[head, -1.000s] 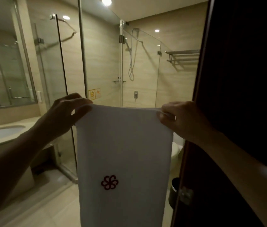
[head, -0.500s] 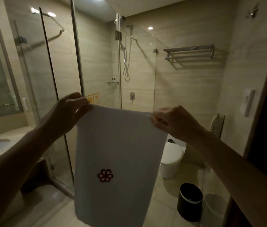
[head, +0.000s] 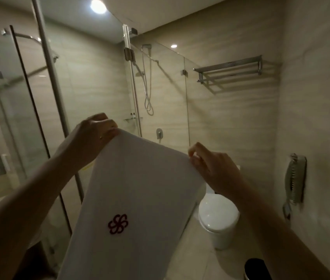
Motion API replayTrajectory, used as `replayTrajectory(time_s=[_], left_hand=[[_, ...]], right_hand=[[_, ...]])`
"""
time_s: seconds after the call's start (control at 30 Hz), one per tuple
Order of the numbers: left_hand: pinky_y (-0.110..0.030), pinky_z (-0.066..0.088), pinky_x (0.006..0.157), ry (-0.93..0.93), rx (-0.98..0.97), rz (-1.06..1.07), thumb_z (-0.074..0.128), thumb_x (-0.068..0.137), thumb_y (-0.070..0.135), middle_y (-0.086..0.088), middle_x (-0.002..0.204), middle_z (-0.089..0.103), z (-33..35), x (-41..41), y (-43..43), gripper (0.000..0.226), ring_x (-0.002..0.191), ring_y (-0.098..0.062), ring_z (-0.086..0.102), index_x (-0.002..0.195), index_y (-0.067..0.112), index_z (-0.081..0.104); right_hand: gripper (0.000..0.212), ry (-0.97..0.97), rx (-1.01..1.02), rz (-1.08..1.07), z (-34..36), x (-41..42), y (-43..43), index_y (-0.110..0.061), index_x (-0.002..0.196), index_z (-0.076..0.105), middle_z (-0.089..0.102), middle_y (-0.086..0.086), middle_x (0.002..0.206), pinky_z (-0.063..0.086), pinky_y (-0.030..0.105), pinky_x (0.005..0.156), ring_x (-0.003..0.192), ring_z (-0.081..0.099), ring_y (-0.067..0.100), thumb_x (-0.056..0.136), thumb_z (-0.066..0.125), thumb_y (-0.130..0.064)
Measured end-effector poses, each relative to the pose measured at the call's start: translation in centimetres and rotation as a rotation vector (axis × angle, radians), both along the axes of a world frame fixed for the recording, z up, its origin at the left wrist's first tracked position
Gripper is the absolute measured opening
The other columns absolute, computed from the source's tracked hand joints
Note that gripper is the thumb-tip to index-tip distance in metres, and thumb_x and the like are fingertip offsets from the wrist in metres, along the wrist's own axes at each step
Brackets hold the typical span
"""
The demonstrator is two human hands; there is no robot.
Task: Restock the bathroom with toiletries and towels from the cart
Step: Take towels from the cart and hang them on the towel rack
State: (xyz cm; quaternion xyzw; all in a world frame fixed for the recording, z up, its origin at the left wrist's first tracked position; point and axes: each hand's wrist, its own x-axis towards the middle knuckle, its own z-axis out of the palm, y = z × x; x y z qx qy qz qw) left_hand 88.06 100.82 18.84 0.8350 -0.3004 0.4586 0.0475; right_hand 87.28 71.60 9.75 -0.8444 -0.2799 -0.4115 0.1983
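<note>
- Two bare forearms come in from the bottom corners, and both hands are busy with the same thing.
- Left hand (head: pixel 93 136): fingers curled over, pinching the top left corner of the towel (head: pixel 139 188). It's the higher of the two hands.
- Right hand (head: pixel 214 170): same deal, thumb and fingers pinched on the top right corner. It sits lower, so the towel's top edge slopes down to the right.
- The towel is white and hangs in mid-air between the two hands, spread flat and facing the camera. Its bottom edge runs out of the picture. There's a dark red flower-ish logo (head: pixel 118 224) stitched on the lower half.
- A black bin (head: pixel 257 269) sits on the floor at the bottom edge, mostly cut off behind the right arm.
- The white toilet (head: pixel 218 219), lid down, peeks out just past the towel's right edge.
- On the left is a glass shower door (head: pixel 28 118) with a dark strip along its edge, pretty blurry.
- A wall phone (head: pixel 294 178) hangs on the right-hand wall.
- Behind the far glass panel there's the shower hose (head: pixel 148 87), with a round valve (head: pixel 159 133) below it.
- A metal towel rack (head: pixel 228 69) is up high on the far wall, above the toilet.
- One round ceiling light (head: pixel 98 6) is on at the top edge.
</note>
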Motion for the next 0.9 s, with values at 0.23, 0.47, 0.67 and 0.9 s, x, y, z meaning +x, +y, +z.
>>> replayTrajectory(time_s=[0.23,0.47,0.67,0.9], left_hand=[[-0.031,0.044,0.067,-0.022,-0.039,-0.034,0.056,0.090,0.015,-0.004,0.081,0.053,0.3,9.7,-2.9,0.014,0.071,-0.025,0.055,0.086,0.006,0.065],[-0.039,0.048,0.071,-0.060,-0.044,-0.173,0.055,0.091,0.016,-0.011,0.089,0.059,0.2,20.6,-8.0,0.017,0.080,-0.032,0.060,0.092,0.003,0.066],[-0.035,0.046,0.068,-0.082,-0.072,-0.312,0.055,0.092,0.015,-0.009,0.085,0.057,1.0,30.6,-10.1,0.016,0.072,-0.027,0.058,0.091,0.003,0.066],[-0.037,0.049,0.063,-0.084,-0.084,-0.428,0.060,0.087,0.007,-0.015,0.081,0.059,1.8,41.0,-13.2,0.012,0.065,-0.029,0.058,0.087,-0.003,0.067]], right_hand=[[0.013,0.160,-0.005,-0.035,0.5,7.9,-2.7,-0.021,0.083,0.044,0.047,-0.010,0.063,0.028,0.012,0.050,0.051,0.041,0.000,0.094,0.050,-0.017],[0.008,0.171,-0.154,-0.150,0.9,14.7,-6.6,-0.012,0.080,0.056,0.049,-0.006,0.070,0.036,0.023,0.057,0.061,0.047,0.015,0.087,0.055,-0.010],[0.046,0.069,-0.222,-0.221,1.7,21.2,-8.6,-0.011,0.083,0.060,0.047,-0.005,0.076,0.030,0.017,0.056,0.065,0.049,0.014,0.090,0.031,-0.047],[0.016,0.140,-0.077,-0.311,3.3,28.8,-10.3,-0.020,0.080,0.053,0.045,-0.015,0.070,0.029,0.016,0.057,0.060,0.041,-0.002,0.089,0.055,-0.033]])
